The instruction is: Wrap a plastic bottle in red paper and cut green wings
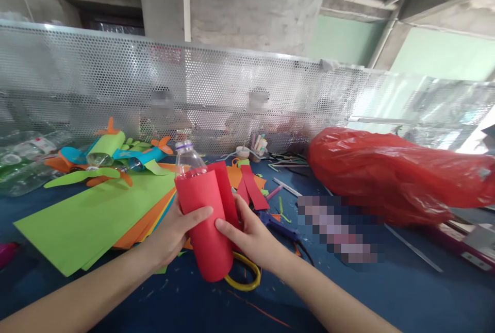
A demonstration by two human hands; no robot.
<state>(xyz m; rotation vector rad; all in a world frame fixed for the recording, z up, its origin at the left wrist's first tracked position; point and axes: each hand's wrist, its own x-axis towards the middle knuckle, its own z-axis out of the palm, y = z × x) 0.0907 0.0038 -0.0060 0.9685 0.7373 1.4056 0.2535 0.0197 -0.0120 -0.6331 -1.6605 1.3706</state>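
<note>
A clear plastic bottle (190, 160) with a purple ring at its neck stands slightly tilted between my hands. Red paper (204, 240) is wrapped around its body, and a loose flap of it sticks out on the right. My left hand (181, 227) grips the wrapped bottle from the left, its thumb lying across the front. My right hand (247, 232) pinches the paper from the right, thumb in front and fingers behind the flap. Behind the bottle's base lie scissors, of which a yellow handle (247, 276) shows. A blue glue gun (280, 227) rests behind my right hand.
Green paper sheets (96, 214) lie at left over orange ones. Behind them sit decorated bottles with paper fins (110, 145) and plain plastic bottles (27, 163). Red strips (253, 188) lie mid-table. A large red plastic bag (379, 173) fills the right, before a perforated metal screen (232, 80).
</note>
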